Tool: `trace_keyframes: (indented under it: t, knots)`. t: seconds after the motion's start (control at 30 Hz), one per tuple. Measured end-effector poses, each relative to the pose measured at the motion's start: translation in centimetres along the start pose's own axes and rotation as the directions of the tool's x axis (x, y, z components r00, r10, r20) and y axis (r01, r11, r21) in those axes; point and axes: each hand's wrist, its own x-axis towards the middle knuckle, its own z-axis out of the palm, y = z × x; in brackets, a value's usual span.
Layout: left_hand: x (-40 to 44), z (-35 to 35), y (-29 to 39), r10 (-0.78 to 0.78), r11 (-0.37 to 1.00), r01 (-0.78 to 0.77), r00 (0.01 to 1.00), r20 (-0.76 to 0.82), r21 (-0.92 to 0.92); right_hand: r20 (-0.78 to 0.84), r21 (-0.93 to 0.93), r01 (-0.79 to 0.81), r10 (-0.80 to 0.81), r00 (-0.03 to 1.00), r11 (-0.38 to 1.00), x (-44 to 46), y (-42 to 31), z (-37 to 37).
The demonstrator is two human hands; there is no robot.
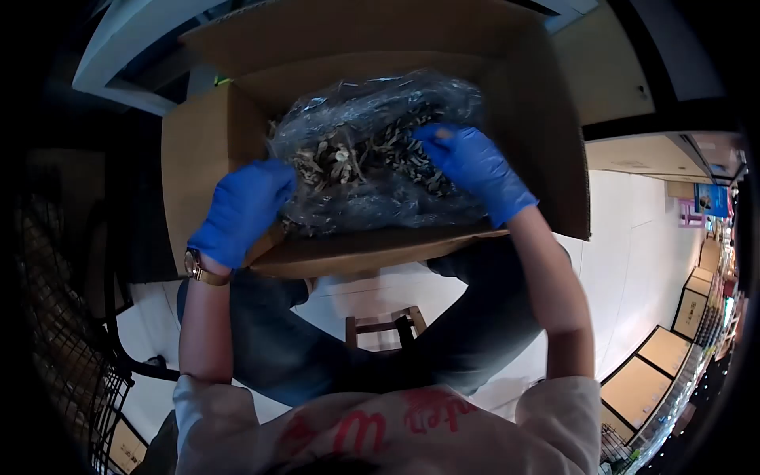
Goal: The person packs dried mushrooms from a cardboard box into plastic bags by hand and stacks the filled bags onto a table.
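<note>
An open clear plastic bag (380,207) lies inside a cardboard box (332,257). It holds a heap of dried, shrivelled, grey-brown pieces that look like dried mushrooms (340,158). Both hands wear blue gloves. My left hand (245,207) is closed at the bag's left side, over the box's near left corner; what its fingers hold is hidden. Over the right part of the heap, my right hand (479,170) has its fingers pinched together. A small brown piece (443,134) shows at those fingertips, too blurred to name surely.
The box's flaps (198,158) stand folded outward. Below the box are my spread knees and a small wooden stool (386,323) on the pale floor. A black wire rack (79,388) stands at left; cabinets (641,388) and shelves of goods line the right.
</note>
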Motion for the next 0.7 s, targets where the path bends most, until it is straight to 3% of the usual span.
trace_keyframes:
  t: [0.03,0.1,0.13,0.2,0.33,0.43,0.5,0.6,0.7]
  knots:
    - [-0.3,0.8,-0.7,0.007,0.999,-0.005,0.999,0.039,-0.039,0.107,0.239,-0.115,0.092,0.99,0.964,0.6,5.4,4.1]
    - [0.1,0.7,-0.8,0.015,0.998,-0.009,0.997,0.08,-0.068,0.209,0.022,-0.038,0.032,0.977,0.999,1.4,11.4,7.9]
    - [0.2,1.2,-0.6,0.046,0.998,-0.043,0.997,0.058,-0.047,0.22,0.027,-0.034,0.027,0.975,0.999,1.5,12.6,8.4]
    - [0.4,1.7,-0.6,0.07,0.997,-0.069,0.997,0.041,-0.027,0.512,-0.342,0.018,0.17,0.842,0.94,2.1,14.3,9.5]
    - [0.6,1.8,-0.5,0.033,0.996,-0.027,0.998,0.059,-0.086,0.567,-0.155,0.139,-0.027,0.824,0.978,1.2,16.3,14.3]
    - [0.5,1.9,-0.7,0.03,0.995,-0.024,0.998,0.059,-0.094,0.561,-0.256,0.35,-0.156,0.813,0.901,0.9,12.6,18.4]
    - [0.4,1.8,-0.7,0.039,0.997,-0.035,0.998,0.054,-0.075,0.506,-0.527,0.44,-0.147,0.85,0.727,1.1,11.2,20.6]
    - [0.2,1.7,-0.5,0.053,0.997,-0.049,0.994,0.092,-0.052,0.383,-0.574,0.366,-0.155,0.911,0.733,1.4,10.9,22.8]
    - [0.0,2.1,-0.5,0.101,0.994,-0.1,0.994,0.032,-0.034,0.415,-0.495,0.344,-0.131,0.9,0.798,1.5,11.7,23.5]
